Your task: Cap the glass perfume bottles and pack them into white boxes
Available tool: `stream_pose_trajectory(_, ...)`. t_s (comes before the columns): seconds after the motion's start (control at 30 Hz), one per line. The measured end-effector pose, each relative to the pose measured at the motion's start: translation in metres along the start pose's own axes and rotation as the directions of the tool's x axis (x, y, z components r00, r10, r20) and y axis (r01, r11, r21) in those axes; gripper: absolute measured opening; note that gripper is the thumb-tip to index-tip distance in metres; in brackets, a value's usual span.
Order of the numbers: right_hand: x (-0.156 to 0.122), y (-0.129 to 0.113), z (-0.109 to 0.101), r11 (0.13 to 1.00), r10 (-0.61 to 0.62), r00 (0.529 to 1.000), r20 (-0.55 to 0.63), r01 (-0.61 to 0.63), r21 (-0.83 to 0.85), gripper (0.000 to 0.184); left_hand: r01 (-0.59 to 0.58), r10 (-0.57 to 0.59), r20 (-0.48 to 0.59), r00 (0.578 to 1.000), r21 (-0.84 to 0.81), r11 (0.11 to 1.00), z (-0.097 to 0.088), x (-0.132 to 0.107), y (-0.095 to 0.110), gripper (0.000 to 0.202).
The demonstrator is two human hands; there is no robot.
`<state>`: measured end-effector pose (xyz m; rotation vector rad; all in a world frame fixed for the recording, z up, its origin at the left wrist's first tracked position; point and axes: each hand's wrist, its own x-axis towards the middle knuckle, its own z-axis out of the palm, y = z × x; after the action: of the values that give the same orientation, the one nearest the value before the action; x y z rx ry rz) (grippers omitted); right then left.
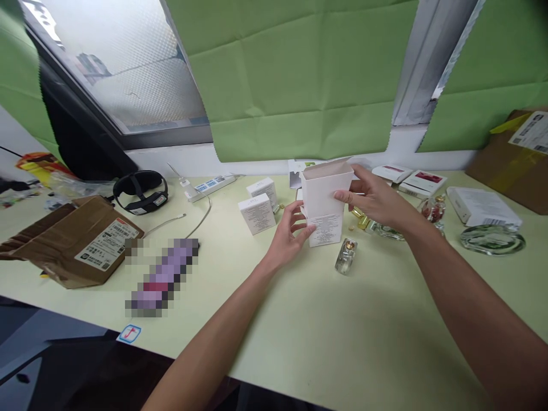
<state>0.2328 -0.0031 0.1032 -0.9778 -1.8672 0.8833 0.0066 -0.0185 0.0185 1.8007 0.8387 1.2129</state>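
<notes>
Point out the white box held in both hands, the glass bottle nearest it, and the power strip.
White box (326,227): head view, on its printed front face.
Glass bottle (345,258): head view, on its clear body.
Power strip (213,186): head view, on its upper face, near the middle.

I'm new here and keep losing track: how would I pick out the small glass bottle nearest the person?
Below the green curtain, on the pale table, find the white box held by the left hand and right hand. Just toward the viewer from its lower right corner is the small clear glass bottle with a gold-coloured neck. Unlike the other glassware, it sits out in front.
</notes>
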Motion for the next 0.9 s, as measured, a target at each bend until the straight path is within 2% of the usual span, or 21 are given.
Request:
stream_pose_trajectory(0.23, -0.003, -0.004, -0.006, 1.0, 0.013, 0.998, 0.065, -0.012, -0.022, 0.049, 0.002, -0.002, 0.002, 1.0, 0.002, 1.0, 0.001, -0.001, 0.001, 0.051)
stream_pose_trajectory(0.43, -0.002, -0.002, -0.016, 0.971, 0.049, 0.991, 0.126, -0.017, -0.24, 0.037, -0.026, 0.026, -0.001, 1.0, 0.0, 1.0, 0.003, -0.001, 0.006, 0.048)
stream_pose_trajectory(0.53, -0.002, 0.001, -0.019, 0.941, 0.049, 0.991, 0.12, -0.005, -0.339, 0.03, -0.043, 0.043, -0.012, 0.999, 0.004, 0.999, 0.005, -0.001, 0.008, 0.042)
stream_pose_trajectory(0.67, -0.006, -0.002, -0.023, 0.901, 0.071, 0.989, 0.127, -0.009, -0.434, 0.033, -0.055, 0.056, -0.025, 0.998, 0.022, 0.998, 0.006, -0.001, 0.009, 0.038)
stream_pose_trajectory(0.77, -0.009, -0.013, -0.025, 0.915, 0.056, 0.996, 0.067, -0.024, -0.404, 0.036, -0.054, 0.054, -0.016, 0.998, 0.022, 0.998, 0.006, -0.001, 0.01, 0.037)
stream_pose_trajectory(0.9, -0.011, -0.028, -0.023, 0.946, -0.024, 0.999, -0.034, 0.012, -0.323, 0.033, -0.048, 0.048, -0.003, 0.999, 0.019, 0.999, 0.005, -0.001, 0.01, 0.037)
